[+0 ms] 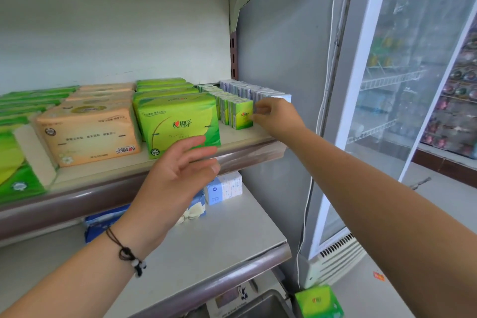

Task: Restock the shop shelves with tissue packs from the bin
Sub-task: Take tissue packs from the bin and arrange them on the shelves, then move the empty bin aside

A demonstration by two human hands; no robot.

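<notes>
on the big green plastic tissue pack (pixel 178 124) in front of me i read "相印" beside a red heart and "100%" on a round seal; the small green pocket pack (pixel 244 115) repeats the logo.

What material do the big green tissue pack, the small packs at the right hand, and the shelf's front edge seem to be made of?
Big green tissue pack: thin glossy plastic film, judging by its sheen and soft wrinkles.
Small packs: printed wrap with crisp flat faces, film or thin card; hard to tell.
Shelf's front edge: rounded brownish strip with highlights, probably coated metal or plastic.

Both forearms are bare, sleeveless; the left wrist (pixel 129 253) wears a thin dark cord bracelet (pixel 124 252) knotted with small white and black beads
</notes>
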